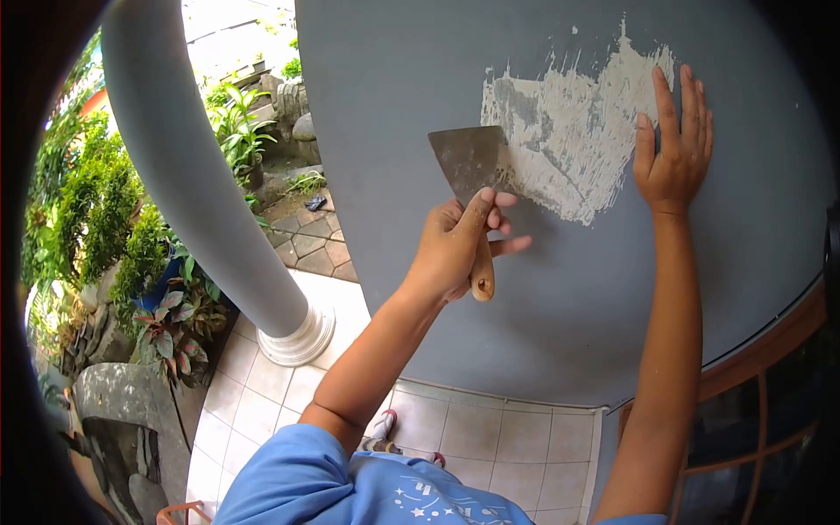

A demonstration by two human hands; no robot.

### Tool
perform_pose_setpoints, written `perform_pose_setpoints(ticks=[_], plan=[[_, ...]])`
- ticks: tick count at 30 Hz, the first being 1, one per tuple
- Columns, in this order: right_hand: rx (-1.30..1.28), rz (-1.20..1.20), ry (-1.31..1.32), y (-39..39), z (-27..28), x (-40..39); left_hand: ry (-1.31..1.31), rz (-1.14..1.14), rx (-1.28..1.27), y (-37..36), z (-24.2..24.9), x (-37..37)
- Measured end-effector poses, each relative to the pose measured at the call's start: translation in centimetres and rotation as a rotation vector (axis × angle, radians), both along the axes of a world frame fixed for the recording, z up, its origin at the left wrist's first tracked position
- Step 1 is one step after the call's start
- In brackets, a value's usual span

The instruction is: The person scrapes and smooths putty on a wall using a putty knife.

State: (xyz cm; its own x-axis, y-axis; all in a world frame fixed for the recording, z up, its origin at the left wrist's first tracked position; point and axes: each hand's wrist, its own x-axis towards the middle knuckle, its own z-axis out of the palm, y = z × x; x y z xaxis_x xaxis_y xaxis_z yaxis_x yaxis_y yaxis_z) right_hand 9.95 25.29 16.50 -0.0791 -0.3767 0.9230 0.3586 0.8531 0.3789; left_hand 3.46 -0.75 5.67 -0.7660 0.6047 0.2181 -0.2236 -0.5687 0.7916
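My left hand [459, 236] grips a putty knife [468, 159] by its wooden handle, thumb along the handle and some fingers extended. The wide metal blade points up, overlapping the lower left part of a rough whitish patch [573, 131] on the grey wall [394, 105]. That patch has ragged, streaked edges and bits of grey showing through. At its right edge, my right hand [678, 157] lies flat against the wall with fingers stretched upward; nothing is in it.
A grey round column [210, 192] with a white base stands to the left. Pale floor tiles [490, 429] lie below. Beyond the column is a garden with green plants [241, 131] and stones. A wood-framed window [752, 437] is at lower right.
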Motion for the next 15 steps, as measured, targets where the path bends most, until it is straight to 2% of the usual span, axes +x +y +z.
perform_pose_setpoints(ticks=[5, 8, 15], plan=[[0.008, -0.005, 0.006, 0.3, 0.2, -0.1, 0.084, 0.029, -0.046, -0.8, -1.0, -0.6], [0.024, 0.004, 0.011, 0.3, 0.2, -0.1, 0.035, -0.022, -0.047, -1.2, -0.6, -1.4], [0.058, 0.031, 0.022, 0.5, 0.3, -0.4, 0.021, 0.028, -0.036, -0.8, -0.1, -0.8]])
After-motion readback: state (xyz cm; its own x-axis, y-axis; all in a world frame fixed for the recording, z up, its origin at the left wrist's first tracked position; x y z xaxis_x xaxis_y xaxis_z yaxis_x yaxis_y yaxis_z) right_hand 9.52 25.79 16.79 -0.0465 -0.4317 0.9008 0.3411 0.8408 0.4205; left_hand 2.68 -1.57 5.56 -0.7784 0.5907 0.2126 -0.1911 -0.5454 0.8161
